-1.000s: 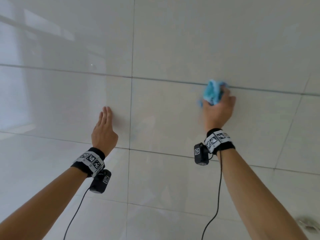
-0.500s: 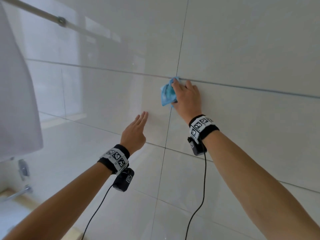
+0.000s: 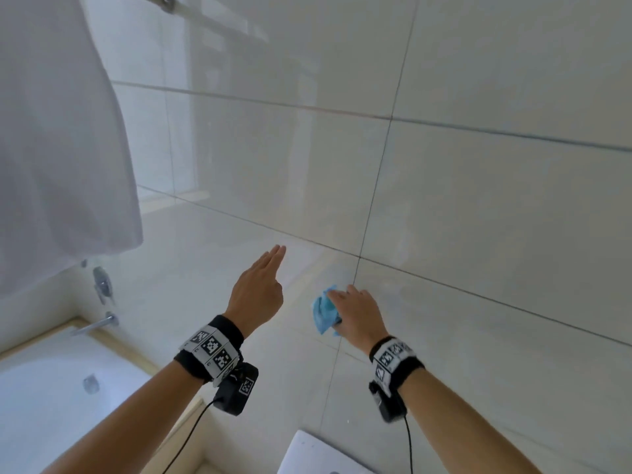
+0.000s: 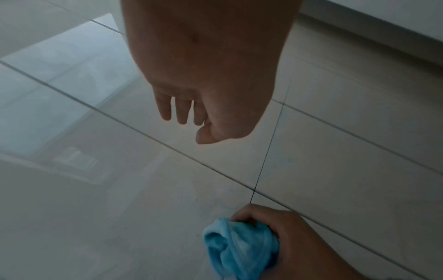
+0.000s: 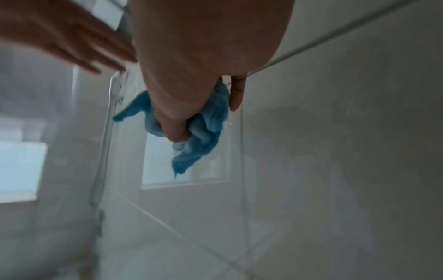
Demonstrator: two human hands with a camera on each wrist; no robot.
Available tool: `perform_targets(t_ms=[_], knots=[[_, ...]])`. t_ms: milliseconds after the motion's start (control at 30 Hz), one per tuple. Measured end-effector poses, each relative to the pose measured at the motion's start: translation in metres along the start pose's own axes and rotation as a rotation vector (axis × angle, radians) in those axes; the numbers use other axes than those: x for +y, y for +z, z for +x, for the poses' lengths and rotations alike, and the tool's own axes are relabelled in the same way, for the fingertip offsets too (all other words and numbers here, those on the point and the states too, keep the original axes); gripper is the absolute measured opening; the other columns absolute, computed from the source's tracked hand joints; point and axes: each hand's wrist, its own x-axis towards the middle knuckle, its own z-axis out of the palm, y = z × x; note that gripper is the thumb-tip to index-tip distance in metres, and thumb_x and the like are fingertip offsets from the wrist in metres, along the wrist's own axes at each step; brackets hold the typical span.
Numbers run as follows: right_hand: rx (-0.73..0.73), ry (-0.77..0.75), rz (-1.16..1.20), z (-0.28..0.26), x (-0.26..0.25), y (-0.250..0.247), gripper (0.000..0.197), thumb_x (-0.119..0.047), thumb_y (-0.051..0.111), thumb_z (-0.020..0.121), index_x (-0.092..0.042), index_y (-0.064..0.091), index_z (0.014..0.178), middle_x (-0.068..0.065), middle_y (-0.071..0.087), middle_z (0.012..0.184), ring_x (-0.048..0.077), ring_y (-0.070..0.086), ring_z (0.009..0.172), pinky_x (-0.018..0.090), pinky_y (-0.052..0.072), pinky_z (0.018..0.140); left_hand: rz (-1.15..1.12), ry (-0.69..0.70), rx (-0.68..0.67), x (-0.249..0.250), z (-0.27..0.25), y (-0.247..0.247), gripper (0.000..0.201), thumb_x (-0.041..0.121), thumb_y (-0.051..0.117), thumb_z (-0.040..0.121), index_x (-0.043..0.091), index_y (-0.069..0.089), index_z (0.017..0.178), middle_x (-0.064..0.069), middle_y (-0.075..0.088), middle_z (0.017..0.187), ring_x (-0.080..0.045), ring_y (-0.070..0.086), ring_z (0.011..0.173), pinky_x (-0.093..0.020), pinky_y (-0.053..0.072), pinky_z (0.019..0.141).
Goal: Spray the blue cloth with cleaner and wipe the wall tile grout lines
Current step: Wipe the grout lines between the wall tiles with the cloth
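Head view shows the right hand (image 3: 355, 314) pressing a bunched blue cloth (image 3: 324, 314) against the tiled wall (image 3: 496, 213), right on the vertical grout line (image 3: 371, 200) and a little below where it crosses a horizontal grout line (image 3: 478, 295). The fingers are curled round the cloth, gripping it in a wad, with part of it sticking out on the left side of the hand. In the right wrist view the thumb (image 5: 175, 130) digs into the folds of the cloth (image 5: 203, 128), and a loose tail hangs down below the hand (image 5: 191, 66). The left wrist view shows the same grip from the side, the cloth (image 4: 237, 246) bulging out of the fist (image 4: 287, 236) just beneath the crossing of the two grout lines.

The left hand (image 3: 256, 295) holds nothing. Its fingers are straight and close together, pointing up and toward the wall, just to the left of the cloth; whether the fingertips touch the tile cannot be told. From the left wrist view the fingers (image 4: 182, 109) hang relaxed and empty.

At the upper left a white towel (image 3: 58, 138) hangs from a rail (image 3: 167, 0). Below it are a metal tap fitting (image 3: 102, 285) and a spout (image 3: 95, 325) over the white bathtub (image 3: 44, 398) in the lower left corner. Both wrists carry black bands with printed markers and a small camera with a cable.
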Motion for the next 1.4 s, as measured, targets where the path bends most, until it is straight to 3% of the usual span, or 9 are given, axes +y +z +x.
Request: perform_targets(t_ms=[100, 233, 367, 633, 733, 933, 1133, 1233, 1400], knots=[[-0.042, 0.223, 0.362, -0.038, -0.048, 0.005, 0.061, -0.026, 0.088, 0.07, -0.03, 0.065, 0.127, -0.007, 0.069, 0.104, 0.016, 0.061, 0.095, 0.03, 0.048, 0.077, -0.058, -0.09, 0.018, -0.019, -0.041, -0.007, 0.068, 0.008, 0.05, 0.1, 0.022, 0.028, 0.163, 0.003, 0.033, 0.167, -0.019, 0.037, 0.151, -0.037, 0.035, 0.119], [0.035, 0.465, 0.926, -0.07, -0.104, -0.003, 0.044, -0.007, 0.087, 0.072, -0.027, 0.068, 0.107, -0.011, 0.072, 0.096, 0.011, 0.067, 0.081, 0.016, 0.051, 0.061, -0.205, -0.192, 0.035, -0.026, -0.101, -0.014, 0.06, 0.012, 0.054, 0.101, 0.022, 0.04, 0.158, 0.001, 0.046, 0.159, -0.02, 0.046, 0.144, -0.037, 0.038, 0.118], [0.167, 0.622, 1.236, -0.088, -0.151, -0.024, 0.05, -0.008, 0.089, 0.079, -0.022, 0.066, 0.122, -0.007, 0.072, 0.114, 0.007, 0.071, 0.095, 0.021, 0.059, 0.07, -0.363, -0.199, 0.086, -0.029, -0.156, -0.031, 0.055, 0.014, 0.061, 0.1, 0.025, 0.049, 0.152, 0.006, 0.056, 0.149, -0.016, 0.057, 0.129, -0.044, 0.048, 0.11], [0.273, 0.923, 1.767, -0.149, -0.252, -0.042, 0.049, -0.023, 0.089, 0.081, -0.02, 0.068, 0.126, 0.011, 0.072, 0.12, 0.033, 0.071, 0.112, 0.052, 0.06, 0.091, -0.542, -0.252, -0.036, -0.034, -0.262, -0.08, 0.064, 0.034, 0.076, 0.092, 0.035, 0.049, 0.15, 0.019, 0.056, 0.145, 0.004, 0.056, 0.125, -0.019, 0.048, 0.098], [0.15, 0.955, 2.036, -0.168, -0.279, -0.051, 0.053, -0.035, 0.075, 0.089, -0.013, 0.063, 0.135, 0.016, 0.071, 0.123, 0.028, 0.071, 0.109, 0.045, 0.061, 0.084, -0.494, -0.25, -0.103, -0.038, -0.301, -0.09, 0.069, 0.037, 0.079, 0.088, 0.037, 0.049, 0.15, 0.022, 0.056, 0.144, 0.006, 0.056, 0.123, -0.018, 0.048, 0.097], [-0.11, 0.854, 2.298, -0.188, -0.306, -0.073, 0.055, -0.057, 0.043, 0.106, -0.021, 0.06, 0.145, 0.013, 0.065, 0.141, 0.032, 0.061, 0.132, 0.052, 0.05, 0.105, -0.459, -0.314, 0.026, -0.027, -0.361, -0.108, 0.061, 0.028, 0.083, 0.087, 0.036, 0.057, 0.143, 0.023, 0.065, 0.13, 0.003, 0.064, 0.113, -0.021, 0.053, 0.092], [-0.428, 0.743, 2.345, -0.217, -0.339, -0.079, 0.051, -0.04, 0.059, 0.103, -0.01, 0.058, 0.145, 0.025, 0.059, 0.144, 0.036, 0.063, 0.123, 0.045, 0.06, 0.082, -0.368, -0.423, 0.24, 0.02, -0.423, -0.129, 0.049, 0.013, 0.083, 0.087, 0.036, 0.066, 0.128, 0.027, 0.07, 0.116, -0.004, 0.069, 0.099, -0.026, 0.057, 0.082], [-0.6, 0.616, 2.284, -0.247, -0.365, -0.08, 0.045, -0.037, 0.058, 0.105, -0.015, 0.059, 0.144, 0.024, 0.062, 0.14, 0.04, 0.062, 0.128, 0.047, 0.059, 0.085, -0.288, -0.53, 0.326, 0.044, -0.467, -0.143, 0.04, 0.005, 0.078, 0.089, 0.023, 0.07, 0.124, 0.015, 0.075, 0.109, -0.006, 0.07, 0.094, -0.031, 0.058, 0.08], [-0.867, 0.581, 2.274, -0.311, -0.429, -0.096, 0.038, -0.032, 0.052, 0.109, -0.015, 0.056, 0.142, 0.022, 0.067, 0.133, 0.036, 0.069, 0.115, 0.049, 0.061, 0.085, -0.201, -0.675, 0.436, 0.086, -0.545, -0.177, 0.043, 0.009, 0.084, 0.085, 0.021, 0.07, 0.124, 0.01, 0.076, 0.108, -0.005, 0.072, 0.096, -0.03, 0.061, 0.081]])
